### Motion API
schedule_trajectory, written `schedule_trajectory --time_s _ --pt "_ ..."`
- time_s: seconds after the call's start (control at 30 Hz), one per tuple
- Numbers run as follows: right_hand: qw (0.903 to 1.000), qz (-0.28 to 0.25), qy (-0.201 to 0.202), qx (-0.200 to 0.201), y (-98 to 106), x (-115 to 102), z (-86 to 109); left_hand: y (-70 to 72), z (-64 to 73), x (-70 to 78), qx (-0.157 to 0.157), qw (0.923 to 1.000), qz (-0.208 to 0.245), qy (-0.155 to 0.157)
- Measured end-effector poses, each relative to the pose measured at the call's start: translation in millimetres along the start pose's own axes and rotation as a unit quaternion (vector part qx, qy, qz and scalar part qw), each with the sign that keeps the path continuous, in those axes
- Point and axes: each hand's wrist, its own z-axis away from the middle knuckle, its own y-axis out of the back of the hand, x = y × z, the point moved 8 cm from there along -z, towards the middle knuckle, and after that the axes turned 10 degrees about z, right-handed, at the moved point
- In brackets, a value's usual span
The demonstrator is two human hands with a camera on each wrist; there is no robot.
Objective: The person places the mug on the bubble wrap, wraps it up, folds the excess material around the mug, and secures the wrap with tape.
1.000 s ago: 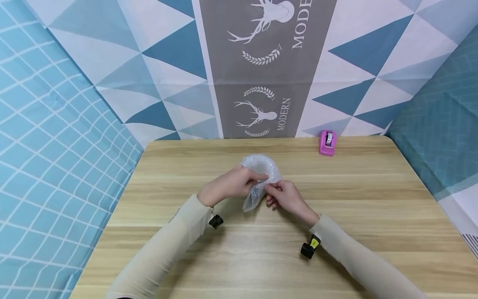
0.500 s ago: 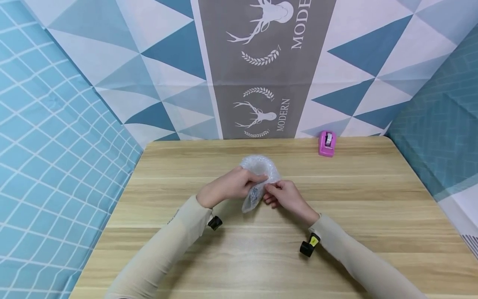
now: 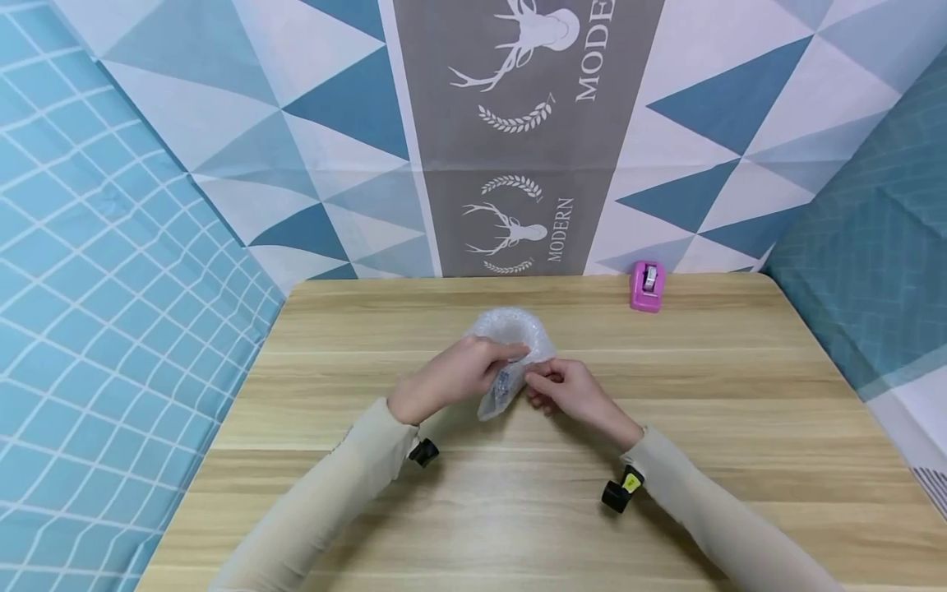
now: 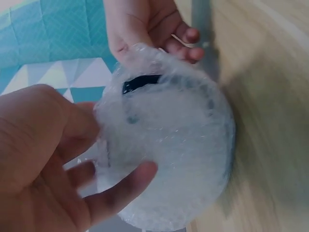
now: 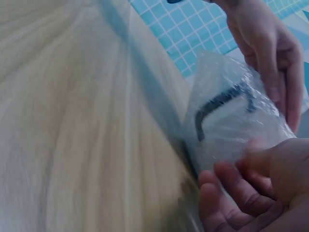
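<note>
A rounded bundle of clear bubble wrap point(image 3: 528, 333) is held above the middle of the table. Through its layers a dark strip and thin dark lines show in the left wrist view; what lies inside cannot be made out. My left hand point(image 3: 457, 376) holds the bundle from the left, a digit lying across the wrap point(image 4: 178, 140) and other fingers behind it. On the opposite side my right hand point(image 3: 580, 395) pinches the wrap's edge between thumb and forefinger. In the right wrist view a dark bent line shows through the wrap point(image 5: 227, 125), and the right fingertips are partly blurred.
A pink tape dispenser point(image 3: 647, 288) stands near the table's back edge, right of the bundle. The wood-grain table point(image 3: 488, 510) meets patterned cloth at the back and sides. Small black cameras point(image 3: 424, 453) are worn on both wrists.
The bundle stays almost in place between both hands. My left hand shifts slightly toward the lower left, and my right wrist moves a little to the right.
</note>
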Motion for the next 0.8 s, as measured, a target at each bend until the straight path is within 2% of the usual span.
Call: schedule_trajectory --time_s 0.13,0.27,0.37,0.47,0.57,0.63,0.7,0.8 --pt "0.9985 0.055 0.008 0.0 16 2 5.3 5.7 5.8 7.1 0.066 0.9971 -0.037 -0.008" --pt "0.9971 0.075 -0.003 0.011 34 9 5.7 13.9 15.0 12.6 0.152 0.9868 -0.053 -0.012" --pt "0.9955 0.09 0.002 0.031 48 9 4.5 19.0 28.5 12.0 0.228 0.9734 -0.02 -0.001" --pt "0.9919 0.113 0.014 0.058 60 4 3.6 19.1 44.6 8.6 0.287 0.9566 0.047 0.015" --pt "0.9859 0.142 0.037 0.08 69 -4 1.9 13.4 57.5 4.5 0.311 0.9427 0.12 0.023" --pt "0.9811 0.161 0.053 0.093 71 -10 0.0 7.9 64.1 1.2 0.309 0.9391 0.146 0.033" --pt "0.9765 0.178 0.068 0.102 72 -17 -3.2 2.3 69.0 -1.4 0.303 0.9408 0.147 0.042" --pt "0.9726 0.187 0.083 0.11 72 -28 -8.9 -4.4 73.0 -3.7 0.286 0.9499 0.115 0.05"
